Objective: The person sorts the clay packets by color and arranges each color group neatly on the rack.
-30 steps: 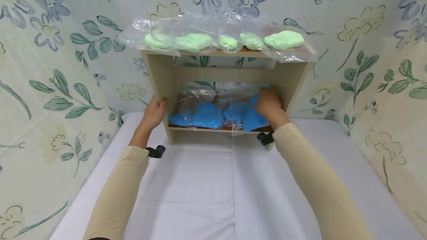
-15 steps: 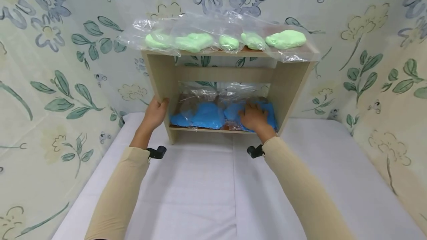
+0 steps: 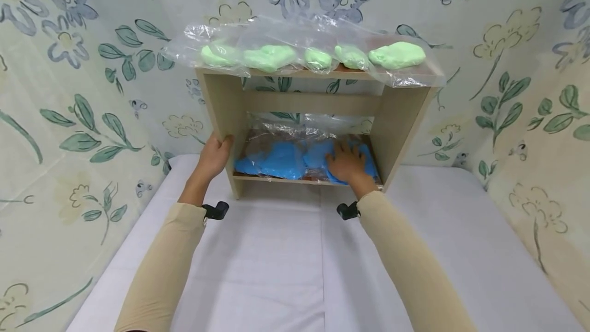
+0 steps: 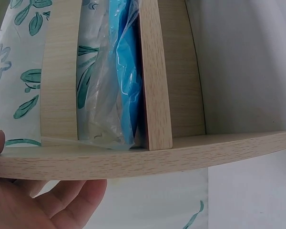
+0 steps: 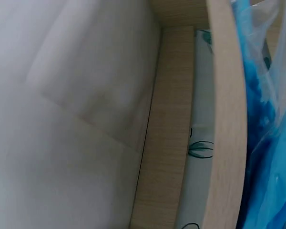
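Note:
A small wooden shelf unit (image 3: 407, 127) stands on the white cloth. My left hand (image 3: 215, 158) grips its left side panel (image 4: 133, 164), thumb on the inner face and fingers outside. On the lower board lie several blue things in clear plastic bags (image 3: 283, 160); their kind cannot be told. My right hand (image 3: 346, 162) rests on the right-hand blue bagged thing (image 3: 370, 166) with fingers spread. In the right wrist view that hand is out of sight, and blue material (image 5: 271, 176) shows beyond the board's edge.
Several pale green lumps (image 3: 397, 56) in clear bags line the top board, their plastic overhanging its front and ends. A white cloth (image 3: 272, 265) covers the surface in front. Floral fabric (image 3: 507, 117) hangs close behind and on both sides.
My right hand has moved left and down from the lower board's right end, where it held up a blue bagged thing. That thing now lies flatter. My left hand stays put.

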Available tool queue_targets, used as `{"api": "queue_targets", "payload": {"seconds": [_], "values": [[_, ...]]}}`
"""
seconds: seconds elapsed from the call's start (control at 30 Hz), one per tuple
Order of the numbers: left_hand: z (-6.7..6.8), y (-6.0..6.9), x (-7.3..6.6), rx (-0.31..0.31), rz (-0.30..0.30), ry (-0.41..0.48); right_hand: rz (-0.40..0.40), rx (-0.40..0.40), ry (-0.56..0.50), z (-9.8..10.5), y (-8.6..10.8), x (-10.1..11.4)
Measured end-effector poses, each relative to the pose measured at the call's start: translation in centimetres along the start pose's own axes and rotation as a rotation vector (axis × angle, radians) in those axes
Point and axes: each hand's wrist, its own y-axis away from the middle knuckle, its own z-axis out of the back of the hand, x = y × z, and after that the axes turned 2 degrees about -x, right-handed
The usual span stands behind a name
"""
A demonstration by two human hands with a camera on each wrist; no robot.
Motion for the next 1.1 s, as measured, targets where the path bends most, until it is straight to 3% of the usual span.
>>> {"api": "queue_targets", "payload": {"seconds": [0.13,0.33,0.77,0.83,0.93,1.1], "values": [[-0.2,-0.1,0.0,0.004,-0.016,0.006,-0.044,-0.037,0.032,0.5,0.2,-0.1],[-0.4,-0.1,0.0,0.004,-0.012,0.007,-0.103,-0.071,-0.001,0.5,0.2,-0.5],[-0.1,-0.1,0.2,-0.006,-0.008,0.007,-0.062,-0.098,-0.107,-0.3,-0.4,-0.7],[-0.1,-0.1,0.3,-0.005,-0.009,0.011,-0.016,-0.166,-0.139,-0.3,-0.1,-0.8],[-0.1,-0.2,0.2,0.001,-0.017,0.018,0.117,-0.337,-0.173,0.1,1.4,-1.1],[-0.1,0.1,0.3,-0.001,-0.033,0.017,0.402,-0.644,-0.198,0.7,6.3,-1.3]]}}
